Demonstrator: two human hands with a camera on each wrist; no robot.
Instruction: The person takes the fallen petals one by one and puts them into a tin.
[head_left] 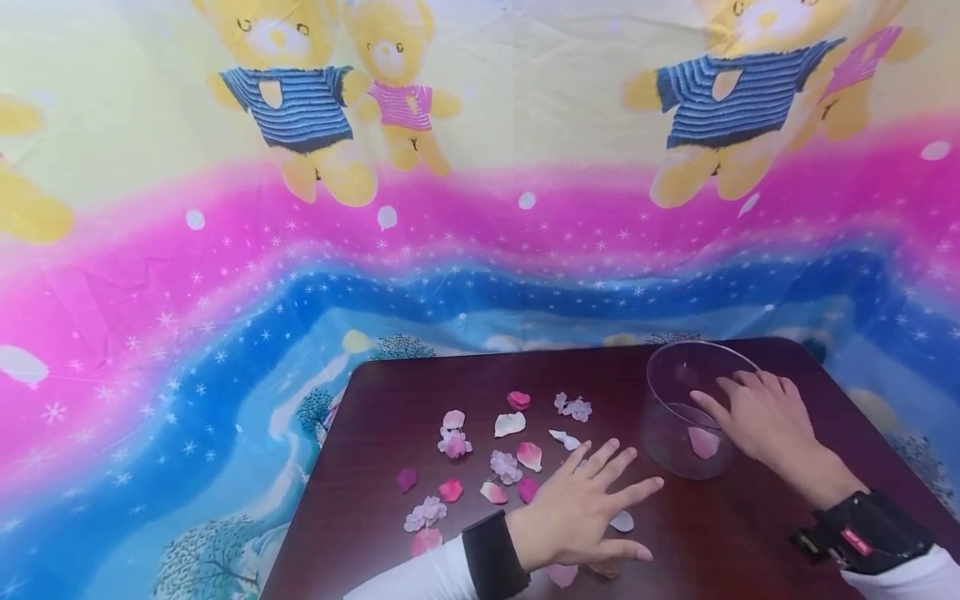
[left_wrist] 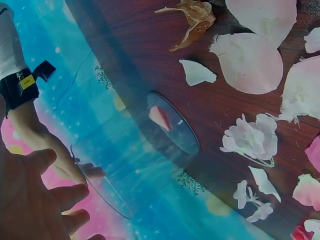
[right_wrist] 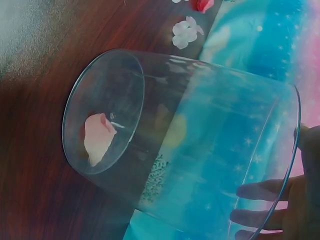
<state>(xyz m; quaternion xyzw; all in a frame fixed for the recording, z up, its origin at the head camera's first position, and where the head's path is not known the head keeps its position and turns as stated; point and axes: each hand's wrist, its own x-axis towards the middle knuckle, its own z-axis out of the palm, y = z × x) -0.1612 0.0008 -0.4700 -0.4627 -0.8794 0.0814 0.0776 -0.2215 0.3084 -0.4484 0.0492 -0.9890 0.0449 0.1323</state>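
Toward the right of the table stands a clear cylindrical container point(head_left: 678, 454), with a pink petal point(right_wrist: 99, 139) lying on its bottom. My right hand point(head_left: 772, 421) is over the container's rim, its fingers loosely extended and reaching into the opening; I see nothing held in it. My left hand point(head_left: 581, 504) hovers over the petals with its fingers spread and nothing held. Near its thumb lie a white petal point(head_left: 622, 522) and a pale pink petal point(head_left: 561, 575). The hand and wrist hide some of the petals beneath. A dry brown petal point(left_wrist: 192, 22) lies nearby.
Loose petals and flower clusters lie scattered left of the container, among them a lilac cluster point(head_left: 425, 513), a red petal point(head_left: 451, 490) and a white petal point(head_left: 510, 425). The dark wooden table point(head_left: 337, 467) meets a printed cloth point(head_left: 450, 208) at its back edge.
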